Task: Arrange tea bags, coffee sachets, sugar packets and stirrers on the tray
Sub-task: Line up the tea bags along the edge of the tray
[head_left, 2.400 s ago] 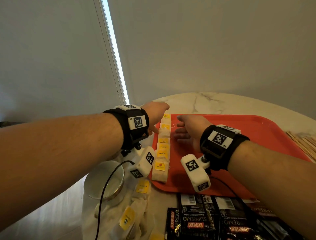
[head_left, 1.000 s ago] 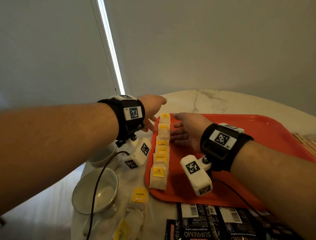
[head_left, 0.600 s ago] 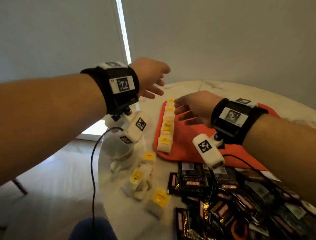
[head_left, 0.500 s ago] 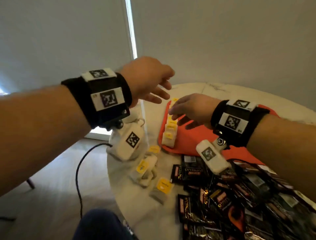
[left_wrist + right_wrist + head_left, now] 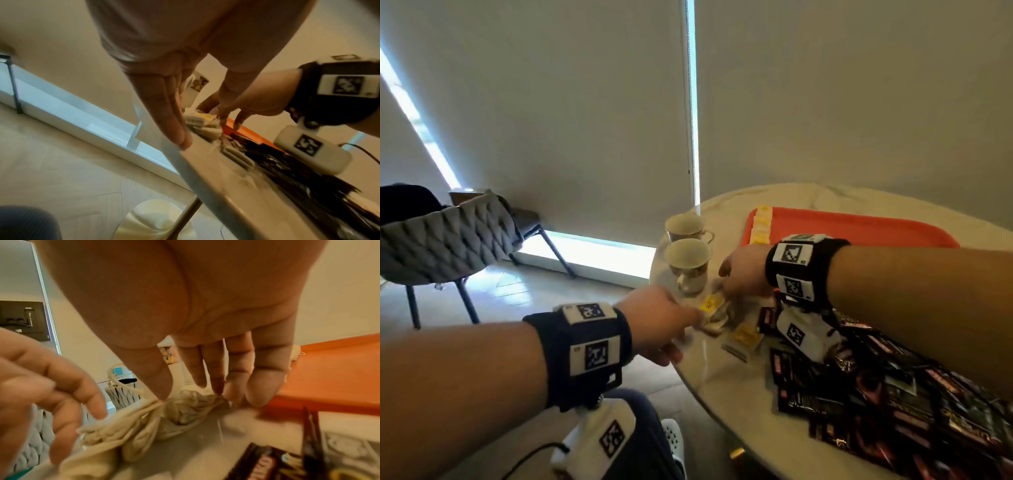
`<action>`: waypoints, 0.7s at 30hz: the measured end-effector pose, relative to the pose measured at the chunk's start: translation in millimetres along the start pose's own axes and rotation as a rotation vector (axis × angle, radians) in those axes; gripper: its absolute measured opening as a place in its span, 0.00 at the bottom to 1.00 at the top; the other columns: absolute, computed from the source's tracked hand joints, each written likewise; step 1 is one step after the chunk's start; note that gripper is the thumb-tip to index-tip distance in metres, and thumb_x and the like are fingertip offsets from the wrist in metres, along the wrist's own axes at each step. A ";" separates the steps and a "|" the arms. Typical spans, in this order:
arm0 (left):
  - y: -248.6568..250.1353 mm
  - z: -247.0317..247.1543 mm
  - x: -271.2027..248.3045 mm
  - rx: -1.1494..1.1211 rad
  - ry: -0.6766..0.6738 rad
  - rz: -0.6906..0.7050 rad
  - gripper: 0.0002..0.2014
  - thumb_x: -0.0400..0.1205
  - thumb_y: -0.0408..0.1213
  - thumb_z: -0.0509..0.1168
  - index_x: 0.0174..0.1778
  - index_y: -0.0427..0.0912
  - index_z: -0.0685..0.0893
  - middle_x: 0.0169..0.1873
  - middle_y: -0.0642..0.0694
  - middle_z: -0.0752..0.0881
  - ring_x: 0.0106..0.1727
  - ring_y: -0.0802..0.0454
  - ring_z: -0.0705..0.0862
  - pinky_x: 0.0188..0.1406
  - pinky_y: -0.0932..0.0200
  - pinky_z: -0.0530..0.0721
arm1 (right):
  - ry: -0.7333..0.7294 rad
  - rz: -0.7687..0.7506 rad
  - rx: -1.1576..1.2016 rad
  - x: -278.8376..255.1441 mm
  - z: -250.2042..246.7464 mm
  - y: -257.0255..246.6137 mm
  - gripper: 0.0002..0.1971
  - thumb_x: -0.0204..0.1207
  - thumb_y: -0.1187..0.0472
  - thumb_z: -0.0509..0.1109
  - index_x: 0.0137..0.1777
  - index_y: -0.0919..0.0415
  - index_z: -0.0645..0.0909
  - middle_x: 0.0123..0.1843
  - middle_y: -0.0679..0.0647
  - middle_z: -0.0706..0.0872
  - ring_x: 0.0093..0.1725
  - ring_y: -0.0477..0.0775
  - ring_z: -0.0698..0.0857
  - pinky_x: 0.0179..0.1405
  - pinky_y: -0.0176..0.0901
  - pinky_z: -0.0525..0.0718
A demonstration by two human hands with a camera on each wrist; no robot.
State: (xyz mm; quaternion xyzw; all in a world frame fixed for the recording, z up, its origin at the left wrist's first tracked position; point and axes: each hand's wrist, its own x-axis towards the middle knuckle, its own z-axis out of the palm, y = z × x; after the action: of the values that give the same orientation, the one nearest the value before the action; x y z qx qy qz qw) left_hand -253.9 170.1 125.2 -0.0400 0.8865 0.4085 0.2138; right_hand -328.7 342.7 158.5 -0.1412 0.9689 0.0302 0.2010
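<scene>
Our right hand (image 5: 743, 274) reaches the loose tea bags (image 5: 714, 311) first, fingertips just closing on the pile below them; our left hand (image 5: 654, 322), fingers straight, touches its near side.

From the head we look forward and down across the round white marble table (image 5: 709, 370); the left wrist view sits low at the table's near edge, looking along the left hand (image 5: 164, 104); the right wrist view sits close above the loose pile of pale paper tea bags (image 5: 148, 421); all three share that pile and the orange plastic tray (image 5: 859, 226).
</scene>
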 end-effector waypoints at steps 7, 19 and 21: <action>13.5 16.6 12.0 -0.008 -0.042 -0.006 0.22 0.88 0.50 0.70 0.63 0.31 0.85 0.40 0.39 0.89 0.32 0.47 0.86 0.37 0.55 0.91 | -0.068 0.021 0.153 -0.7 1.7 5.7 0.21 0.83 0.51 0.70 0.73 0.57 0.83 0.59 0.55 0.91 0.52 0.55 0.93 0.49 0.50 0.94; 21.2 36.9 18.7 0.382 0.091 0.080 0.16 0.79 0.52 0.78 0.48 0.42 0.88 0.46 0.43 0.90 0.50 0.46 0.90 0.43 0.59 0.85 | -0.076 -0.217 -0.164 -6.1 12.2 10.7 0.27 0.83 0.59 0.69 0.79 0.36 0.75 0.53 0.43 0.80 0.52 0.50 0.83 0.58 0.47 0.88; 21.9 35.8 18.9 0.389 0.100 0.092 0.13 0.81 0.49 0.76 0.41 0.44 0.85 0.38 0.45 0.85 0.44 0.47 0.86 0.38 0.59 0.81 | 0.003 -0.234 -0.171 -1.8 15.8 11.1 0.22 0.81 0.55 0.72 0.73 0.38 0.81 0.59 0.44 0.83 0.54 0.50 0.82 0.59 0.49 0.87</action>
State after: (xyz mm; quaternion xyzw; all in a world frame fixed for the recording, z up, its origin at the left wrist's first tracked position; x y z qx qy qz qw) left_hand -264.0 213.1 112.3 0.0223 0.9591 0.2363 0.1545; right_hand -324.3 355.6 144.7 -0.2697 0.9401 0.0887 0.1890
